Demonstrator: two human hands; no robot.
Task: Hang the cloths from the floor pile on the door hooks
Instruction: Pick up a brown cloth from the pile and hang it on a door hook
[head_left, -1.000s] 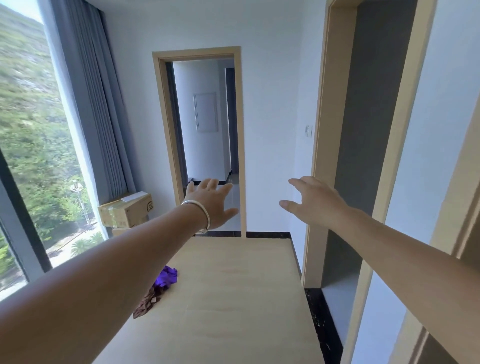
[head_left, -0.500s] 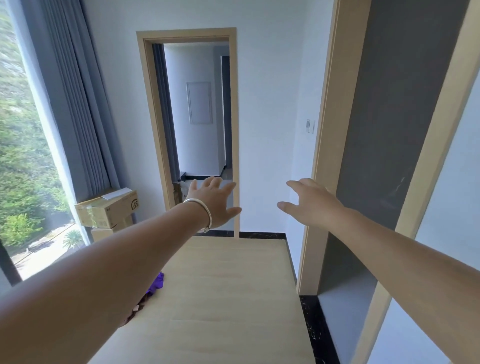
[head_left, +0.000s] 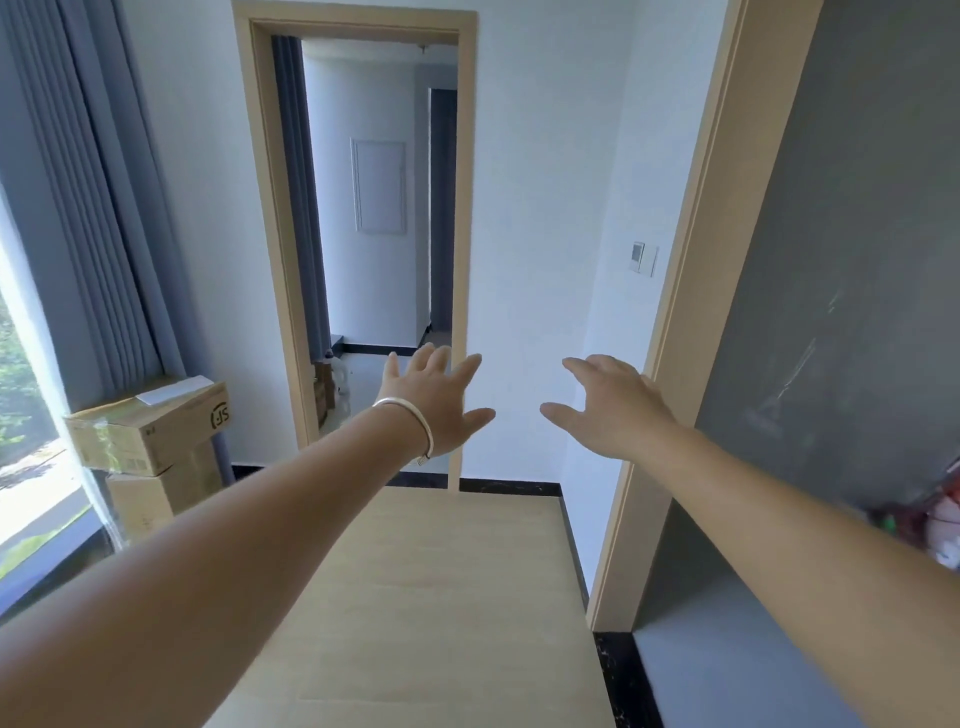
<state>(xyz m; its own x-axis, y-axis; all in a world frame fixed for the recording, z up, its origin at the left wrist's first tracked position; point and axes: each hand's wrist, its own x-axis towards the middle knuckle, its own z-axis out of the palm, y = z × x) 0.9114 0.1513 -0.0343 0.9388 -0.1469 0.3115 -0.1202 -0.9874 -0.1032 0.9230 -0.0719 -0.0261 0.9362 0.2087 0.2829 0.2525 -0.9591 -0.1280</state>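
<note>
Both my arms reach forward at chest height. My left hand (head_left: 434, 402), with a silver bangle on its wrist, is spread wide and holds nothing. My right hand (head_left: 610, 410) is also spread and holds nothing, close to the pale wooden frame (head_left: 685, 291) of the right doorway. Behind that frame stands a dark grey door (head_left: 841, 291). A bit of red and white cloth (head_left: 940, 525) shows at the right edge against the grey door. The cloth pile on the floor is hidden behind my left arm. I can make out no hooks.
A pale wooden floor (head_left: 441, 597) runs ahead to an open doorway (head_left: 379, 234) into another room. Two stacked cardboard boxes (head_left: 150, 441) sit by the grey curtain (head_left: 98, 197) and the window on the left. A wall switch (head_left: 642, 258) is on the right wall.
The view has swung to the right and up. The purple and brown cloths on the floor have gone out of sight behind my left arm. Both hands stay spread and empty.
</note>
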